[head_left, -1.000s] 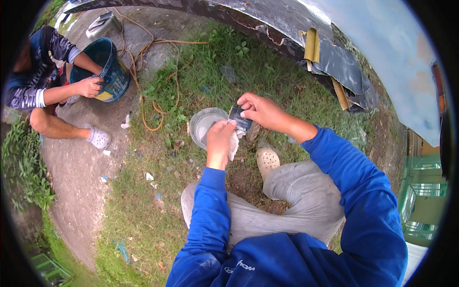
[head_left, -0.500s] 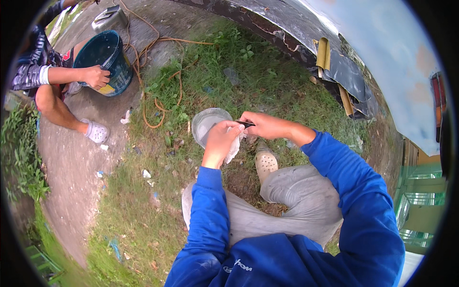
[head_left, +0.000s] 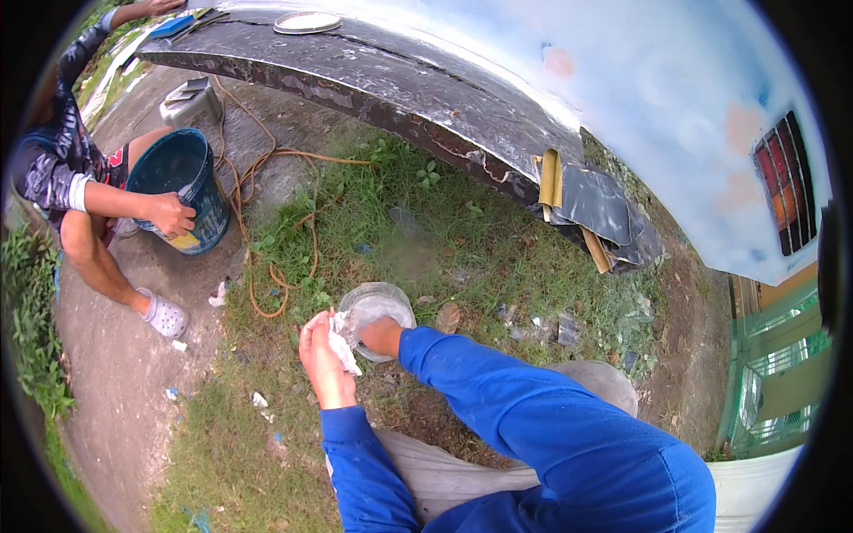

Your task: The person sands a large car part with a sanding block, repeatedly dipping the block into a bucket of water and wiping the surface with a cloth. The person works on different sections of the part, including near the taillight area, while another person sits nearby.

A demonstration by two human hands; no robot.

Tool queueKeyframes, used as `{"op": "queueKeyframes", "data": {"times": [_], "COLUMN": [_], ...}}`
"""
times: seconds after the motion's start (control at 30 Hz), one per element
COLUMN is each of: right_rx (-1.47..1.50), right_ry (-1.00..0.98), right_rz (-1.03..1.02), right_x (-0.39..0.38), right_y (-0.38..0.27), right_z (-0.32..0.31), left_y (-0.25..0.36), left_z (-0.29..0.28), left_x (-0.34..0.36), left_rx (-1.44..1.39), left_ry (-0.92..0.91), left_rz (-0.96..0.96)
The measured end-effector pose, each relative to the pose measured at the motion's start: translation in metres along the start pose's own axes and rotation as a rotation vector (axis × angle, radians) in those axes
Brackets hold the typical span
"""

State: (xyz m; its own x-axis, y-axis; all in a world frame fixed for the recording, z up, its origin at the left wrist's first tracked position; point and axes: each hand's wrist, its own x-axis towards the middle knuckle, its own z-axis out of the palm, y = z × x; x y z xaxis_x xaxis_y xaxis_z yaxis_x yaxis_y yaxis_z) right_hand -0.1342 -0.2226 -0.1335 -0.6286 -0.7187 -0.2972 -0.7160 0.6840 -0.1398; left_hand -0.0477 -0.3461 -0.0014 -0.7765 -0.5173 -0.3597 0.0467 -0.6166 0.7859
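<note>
Since half a second ago, right hand (head_left: 380, 336) has dipped into the clear plastic bowl (head_left: 377, 307), fingers hidden; left hand (head_left: 322, 355) grips a white rag (head_left: 343, 341). Wiping underway; next calls for steadying the bowl.

One clear bowl (head_left: 378, 306) — one white cloth (head_left: 343, 342) — one blue bucket (head_left: 182, 182).

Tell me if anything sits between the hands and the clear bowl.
Nothing does. The right hand is already reaching into the clear bowl, and the left hand is right beside its rim, holding a white cloth against it. Only the cloth lies between the left hand and the bowl.
</note>
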Motion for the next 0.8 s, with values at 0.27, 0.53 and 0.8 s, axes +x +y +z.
{"op": "queueKeyframes", "data": {"times": [0.27,0.53,0.8], "right_rx": [0.337,0.392,0.026], "right_ry": [-0.086,0.042,0.656], "right_rz": [0.130,1.040,0.579], "right_x": [-0.187,-0.441,-0.243], "right_y": [0.078,0.172,0.129], "right_z": [-0.142,-0.310,-0.486], "left_y": [-0.013,-0.052,-0.060], "left_z": [0.013,0.034,0.052], "left_x": [0.011,0.030,0.016], "left_rx": [-0.050,-0.028,-0.042], "left_ry": [-0.057,-0.128,-0.169], "left_rz": [-0.077,-0.130,-0.118]}}
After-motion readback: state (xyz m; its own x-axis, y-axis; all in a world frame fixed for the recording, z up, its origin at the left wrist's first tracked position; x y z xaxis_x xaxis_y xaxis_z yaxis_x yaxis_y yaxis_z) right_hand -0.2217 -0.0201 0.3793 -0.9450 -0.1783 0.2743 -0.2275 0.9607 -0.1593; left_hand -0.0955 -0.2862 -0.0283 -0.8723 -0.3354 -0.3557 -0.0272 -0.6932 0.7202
